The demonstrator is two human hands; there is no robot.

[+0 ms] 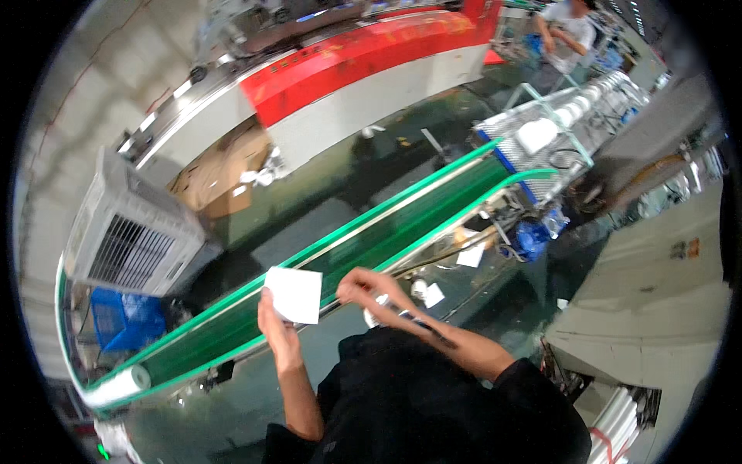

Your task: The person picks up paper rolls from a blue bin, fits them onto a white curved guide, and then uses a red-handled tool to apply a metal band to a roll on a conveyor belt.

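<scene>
Upright in my left hand (276, 321) is a white square sheet (297, 294), gripped by its left edge with the thumb and fingers. It looks like paper; whether it is one sheet or a stack does not show. My right hand (362, 288) hovers just right of the sheet, apart from it. Motion smears its curled fingers, so anything in them cannot be made out. Beneath both hands runs a green conveyor belt (371, 236) with raised green edges. A white roll (124, 384) lies at its lower left end.
Left of the belt stand a grey air cooler (139, 232) and a blue crate (124, 321). A red and white machine (363, 69) fills the far side. White rolls (537, 135) sit on a mesh conveyor upper right, near another person (568, 35). A beige cabinet (641, 286) stands right.
</scene>
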